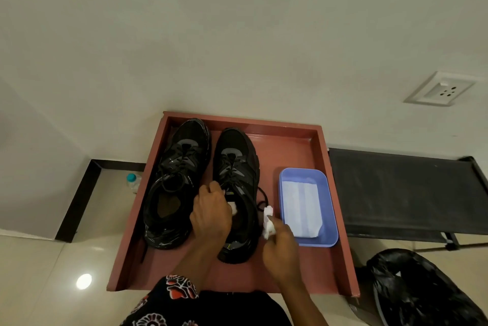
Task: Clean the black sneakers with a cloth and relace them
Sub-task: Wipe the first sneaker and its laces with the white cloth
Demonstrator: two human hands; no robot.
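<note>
Patterned sleeve (182, 286) leads to the left hand (211, 213), which grips the collar of the right black sneaker (237, 167) on a red tray (295, 146); the right hand (281, 249) pinches a white cloth (268, 222) against its outer side, beside a blue tub (330, 209); the other sneaker (177, 180) sits just left

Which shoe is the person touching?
The black sneaker on the right, beside the blue plastic tub. The left hand grips its collar; the other black sneaker sits untouched.
</note>
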